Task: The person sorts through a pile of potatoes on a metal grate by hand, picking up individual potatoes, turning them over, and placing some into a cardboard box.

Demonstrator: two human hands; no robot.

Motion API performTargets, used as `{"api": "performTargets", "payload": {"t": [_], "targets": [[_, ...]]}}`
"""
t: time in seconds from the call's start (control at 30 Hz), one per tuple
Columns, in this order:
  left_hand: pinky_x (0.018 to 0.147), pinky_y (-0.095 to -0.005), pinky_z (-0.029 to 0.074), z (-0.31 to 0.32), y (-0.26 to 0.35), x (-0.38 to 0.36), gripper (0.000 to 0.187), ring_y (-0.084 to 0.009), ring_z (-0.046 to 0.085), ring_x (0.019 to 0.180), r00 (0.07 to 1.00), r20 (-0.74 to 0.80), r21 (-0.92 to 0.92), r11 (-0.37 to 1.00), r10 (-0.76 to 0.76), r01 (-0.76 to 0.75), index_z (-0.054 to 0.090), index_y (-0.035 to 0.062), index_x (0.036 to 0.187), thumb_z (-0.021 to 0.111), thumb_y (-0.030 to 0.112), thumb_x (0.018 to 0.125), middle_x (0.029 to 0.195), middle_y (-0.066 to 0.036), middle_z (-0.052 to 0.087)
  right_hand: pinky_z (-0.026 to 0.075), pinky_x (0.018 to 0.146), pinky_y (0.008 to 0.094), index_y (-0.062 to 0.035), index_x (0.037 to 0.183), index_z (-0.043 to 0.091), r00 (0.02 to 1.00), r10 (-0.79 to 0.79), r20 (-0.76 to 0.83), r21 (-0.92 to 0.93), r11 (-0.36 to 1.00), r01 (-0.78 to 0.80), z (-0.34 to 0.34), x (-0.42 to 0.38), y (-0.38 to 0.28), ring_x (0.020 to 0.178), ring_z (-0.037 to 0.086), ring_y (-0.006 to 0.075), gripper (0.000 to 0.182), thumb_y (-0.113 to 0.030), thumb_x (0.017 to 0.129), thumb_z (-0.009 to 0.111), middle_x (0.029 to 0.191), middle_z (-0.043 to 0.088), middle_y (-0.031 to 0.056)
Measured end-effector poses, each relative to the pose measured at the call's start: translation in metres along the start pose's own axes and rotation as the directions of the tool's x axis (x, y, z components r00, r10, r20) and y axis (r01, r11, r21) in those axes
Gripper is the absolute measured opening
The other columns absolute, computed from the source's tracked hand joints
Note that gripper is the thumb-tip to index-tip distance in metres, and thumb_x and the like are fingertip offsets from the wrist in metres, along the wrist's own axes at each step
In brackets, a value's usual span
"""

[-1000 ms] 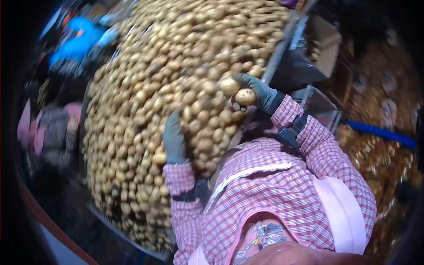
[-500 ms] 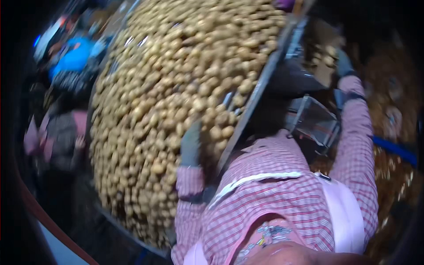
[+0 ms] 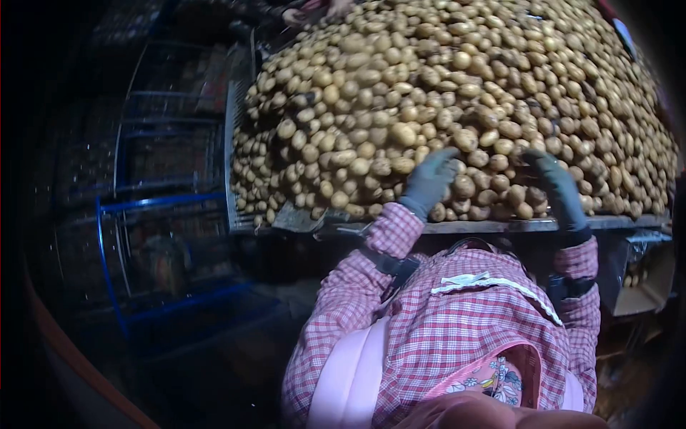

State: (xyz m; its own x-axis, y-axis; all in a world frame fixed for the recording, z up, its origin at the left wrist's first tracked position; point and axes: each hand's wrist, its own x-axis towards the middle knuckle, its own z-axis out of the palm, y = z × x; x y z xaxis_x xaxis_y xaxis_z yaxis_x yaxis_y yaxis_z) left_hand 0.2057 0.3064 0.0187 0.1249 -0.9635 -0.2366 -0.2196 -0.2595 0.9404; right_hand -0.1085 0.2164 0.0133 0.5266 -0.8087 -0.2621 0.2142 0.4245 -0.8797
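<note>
A large heap of potatoes [image 3: 400,134] covers the table in front of me. My left hand [image 3: 429,184], in a grey-green glove, rests at the near side of the heap with its fingers stretched forward and slightly bent. To its right, my right hand [image 3: 557,187], gloved alike, reaches in with fingers apart and curved inward, close to a few darker potatoes. Several potatoes lie between the two hands. Neither hand visibly grips one, though the fingertips are partly hard to make out.
The table's metal edge [image 3: 493,226] runs between my body and the heap. A cardboard box [image 3: 643,286] with some potatoes stands below at the right. Blue metal frames [image 3: 161,202] stand at the left. Another person's hand [image 3: 339,7] shows at the far side.
My body and view have turned to face the heap. My right hand has come away from the cardboard box to the potatoes, and both hands are now side by side at the near edge.
</note>
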Motion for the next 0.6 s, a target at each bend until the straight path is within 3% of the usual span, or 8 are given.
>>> {"api": "performTargets", "payload": {"t": [0.1, 0.2, 0.23, 0.27, 0.4, 0.47, 0.53, 0.6], "targets": [[0.085, -0.0267, 0.053, -0.109, -0.037, -0.033, 0.042, -0.012, 0.061, 0.097, 0.902, -0.411, 0.035, 0.991, 0.132, -0.129, 0.062, 0.0029, 0.137, 0.07, 0.011, 0.096, 0.117, -0.006, 0.066, 0.049, 0.1, 0.0301, -0.0029, 0.144, 0.056, 0.913, 0.097, 0.396, -0.165, 0.986, -0.034, 0.115, 0.023, 0.015, 0.118, 0.06, 0.0156, 0.05, -0.032, 0.104, 0.058, 0.133, 0.065, 0.0067], [0.102, -0.0386, 0.049, -0.209, -0.05, -0.083, 0.06, -0.0284, 0.059, 0.117, 0.727, -0.665, 0.436, 0.88, 0.172, 0.191, 0.056, 0.0047, 0.143, 0.079, 0.023, 0.09, 0.128, -0.018, 0.061, 0.042, 0.112, 0.0317, -0.0086, 0.152, 0.049, 0.73, 0.269, 0.628, -0.246, 0.959, -0.142, 0.199, 0.045, 0.059, 0.133, 0.053, 0.0204, 0.055, -0.032, 0.104, 0.062, 0.145, 0.058, 0.0122], [0.105, -0.0405, 0.048, -0.237, -0.061, -0.095, 0.064, -0.0302, 0.057, 0.123, 0.722, -0.64, 0.456, 0.886, 0.262, 0.083, 0.053, 0.0048, 0.146, 0.078, 0.025, 0.091, 0.133, -0.021, 0.059, 0.04, 0.114, 0.0346, -0.0105, 0.156, 0.045, 0.721, 0.308, 0.621, -0.369, 0.926, -0.077, 0.225, 0.043, 0.053, 0.136, 0.052, 0.0234, 0.059, -0.035, 0.104, 0.061, 0.148, 0.056, 0.0147], [0.107, -0.0398, 0.046, -0.259, -0.072, -0.107, 0.072, -0.0304, 0.055, 0.128, 0.707, -0.696, 0.447, 0.846, 0.124, 0.292, 0.046, 0.006, 0.152, 0.077, 0.03, 0.091, 0.14, -0.023, 0.056, 0.04, 0.115, 0.036, -0.0107, 0.157, 0.042, 0.682, 0.312, 0.661, -0.397, 0.917, -0.035, 0.248, 0.049, 0.06, 0.137, 0.051, 0.0244, 0.066, -0.042, 0.103, 0.061, 0.15, 0.055, 0.0164], [0.114, -0.0384, 0.039, -0.288, -0.081, -0.09, 0.095, -0.031, 0.044, 0.14, 0.717, -0.662, -0.047, 0.967, -0.218, 0.25, 0.024, 0.0032, 0.162, 0.078, 0.036, 0.091, 0.157, -0.023, 0.04, 0.042, 0.112, 0.0362, -0.0124, 0.16, 0.037, 0.585, 0.449, 0.675, -0.588, 0.807, 0.06, 0.309, 0.084, 0.1, 0.133, 0.055, 0.0271, 0.077, -0.054, 0.099, 0.061, 0.147, 0.057, 0.0202], [0.119, -0.0431, 0.033, -0.269, -0.081, -0.073, 0.112, -0.0372, 0.036, 0.148, 0.668, -0.723, 0.0, 0.968, -0.174, 0.252, 0.012, 0.0045, 0.165, 0.078, 0.049, 0.086, 0.163, -0.026, 0.032, 0.045, 0.109, 0.0373, -0.0134, 0.161, 0.034, 0.586, 0.49, 0.645, -0.658, 0.746, 0.1, 0.326, 0.096, 0.112, 0.129, 0.059, 0.03, 0.084, -0.059, 0.097, 0.062, 0.14, 0.062, 0.0228], [0.121, -0.0474, 0.03, -0.284, -0.139, -0.05, 0.116, -0.0417, 0.033, 0.149, 0.613, -0.789, 0.35, 0.849, 0.039, 0.396, 0.012, 0.0059, 0.165, 0.074, 0.062, 0.085, 0.165, -0.027, 0.027, 0.044, 0.109, 0.0396, -0.0144, 0.162, 0.031, 0.654, 0.368, 0.66, -0.651, 0.716, 0.253, 0.329, 0.108, 0.136, 0.13, 0.059, 0.0335, 0.086, -0.062, 0.096, 0.06, 0.139, 0.062, 0.0239], [0.125, -0.0477, 0.022, -0.279, -0.134, -0.05, 0.117, -0.0406, 0.024, 0.154, 0.602, -0.798, 0.312, 0.834, -0.029, 0.454, 0.01, 0.0076, 0.165, 0.07, 0.067, 0.085, 0.167, -0.026, 0.021, 0.043, 0.111, 0.0409, -0.016, 0.163, 0.029, 0.635, 0.495, 0.593, -0.655, 0.755, 0.023, 0.328, 0.116, 0.134, 0.132, 0.057, 0.0366, 0.087, -0.063, 0.097, 0.058, 0.143, 0.059, 0.0246]]}}
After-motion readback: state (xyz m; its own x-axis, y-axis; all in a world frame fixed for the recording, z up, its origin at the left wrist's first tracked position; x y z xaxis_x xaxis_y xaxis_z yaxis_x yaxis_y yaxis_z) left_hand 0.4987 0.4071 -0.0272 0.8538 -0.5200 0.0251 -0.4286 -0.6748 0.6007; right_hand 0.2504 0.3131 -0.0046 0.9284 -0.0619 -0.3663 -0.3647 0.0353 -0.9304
